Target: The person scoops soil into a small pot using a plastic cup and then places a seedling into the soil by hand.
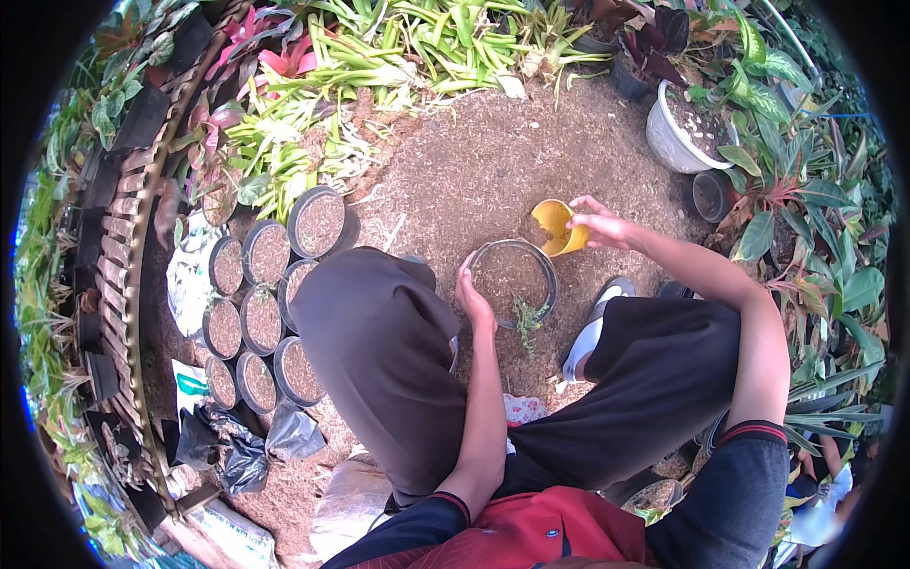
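Note:
A round black plant pot [513, 281] filled with brown growing medium sits on the ground between my feet. A small green seedling [527, 318] lies over its near right rim. My left hand [475, 291] rests against the pot's left side, with the palm turned to it. In my right hand [601, 224] is a yellow plastic cup [565, 229] with a jagged, broken-out edge, tilted just beyond the pot's upper right rim. Whether the cup holds anything is hard to tell.
Several filled black pots [260, 321] stand grouped at the left, beside black plastic bags [242, 455]. Pulled green leafy plants [426, 43] are heaped at the far side. A white pot [682, 135] and leafy plants [817, 213] line the right. A person [825, 491] is at the lower right.

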Demonstrator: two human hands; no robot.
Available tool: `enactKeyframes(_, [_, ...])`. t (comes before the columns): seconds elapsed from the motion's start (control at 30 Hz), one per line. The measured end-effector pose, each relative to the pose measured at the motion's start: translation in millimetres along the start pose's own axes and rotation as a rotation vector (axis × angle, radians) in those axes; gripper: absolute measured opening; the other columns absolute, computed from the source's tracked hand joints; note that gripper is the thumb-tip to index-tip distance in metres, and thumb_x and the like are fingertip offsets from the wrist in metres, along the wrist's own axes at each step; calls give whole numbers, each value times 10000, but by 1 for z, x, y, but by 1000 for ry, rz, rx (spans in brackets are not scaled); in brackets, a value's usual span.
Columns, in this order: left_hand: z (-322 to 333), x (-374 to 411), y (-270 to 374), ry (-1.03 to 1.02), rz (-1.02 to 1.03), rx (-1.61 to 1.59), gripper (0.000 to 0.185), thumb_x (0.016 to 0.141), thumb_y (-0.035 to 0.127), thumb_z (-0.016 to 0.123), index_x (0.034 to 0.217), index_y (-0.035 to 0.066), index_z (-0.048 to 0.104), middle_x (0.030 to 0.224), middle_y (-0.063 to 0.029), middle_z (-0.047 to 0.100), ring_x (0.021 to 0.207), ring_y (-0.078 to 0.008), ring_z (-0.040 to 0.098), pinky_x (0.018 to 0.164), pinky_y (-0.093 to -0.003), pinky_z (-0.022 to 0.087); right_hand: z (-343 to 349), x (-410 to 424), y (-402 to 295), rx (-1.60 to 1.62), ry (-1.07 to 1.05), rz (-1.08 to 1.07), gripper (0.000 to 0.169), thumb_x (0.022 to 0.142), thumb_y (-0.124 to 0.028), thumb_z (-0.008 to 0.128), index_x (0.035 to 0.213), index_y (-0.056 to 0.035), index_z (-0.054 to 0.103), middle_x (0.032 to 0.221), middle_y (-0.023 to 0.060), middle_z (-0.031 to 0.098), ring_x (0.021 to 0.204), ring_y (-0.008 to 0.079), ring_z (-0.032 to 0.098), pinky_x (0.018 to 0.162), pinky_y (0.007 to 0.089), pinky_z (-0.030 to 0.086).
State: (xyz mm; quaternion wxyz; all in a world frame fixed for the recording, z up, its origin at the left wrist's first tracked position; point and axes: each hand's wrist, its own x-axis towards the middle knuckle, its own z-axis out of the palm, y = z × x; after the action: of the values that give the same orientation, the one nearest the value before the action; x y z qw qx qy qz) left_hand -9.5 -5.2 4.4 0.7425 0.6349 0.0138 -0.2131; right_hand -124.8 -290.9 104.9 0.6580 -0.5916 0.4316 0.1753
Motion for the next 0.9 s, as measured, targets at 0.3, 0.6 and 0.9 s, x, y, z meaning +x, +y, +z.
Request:
enactKeyframes(0.3, [0,-2,5,6,2,-23,458,1021,273,432,1288,-10,673,1329,-114,656,1304,-234,536,1164,-371,309,-17,-36,-45,-224,-27,-244,556,869,-319,683,1371,-275,450,1236,40,574,1128,200,556,971,438,447])
enactKeyframes(0.6, [-1,-2,11,2,-39,-10,476,1021,312,430,1325,27,660,1373,-111,630,1331,-242,520,1170,-387,317,66,-70,-92,-884,-30,-620,854,732,-400,858,1419,-152,415,1223,206,459,1241,407,468,1098,517,397])
enactKeyframes(0.9, [-3,2,2,-11,5,-21,472,1024,268,397,1314,-4,652,1365,-124,632,1323,-251,534,1165,-389,334,112,-84,-99,-1281,32,-776,961,664,-382,914,1440,-102,421,1283,281,443,1215,469,467,1022,568,458])
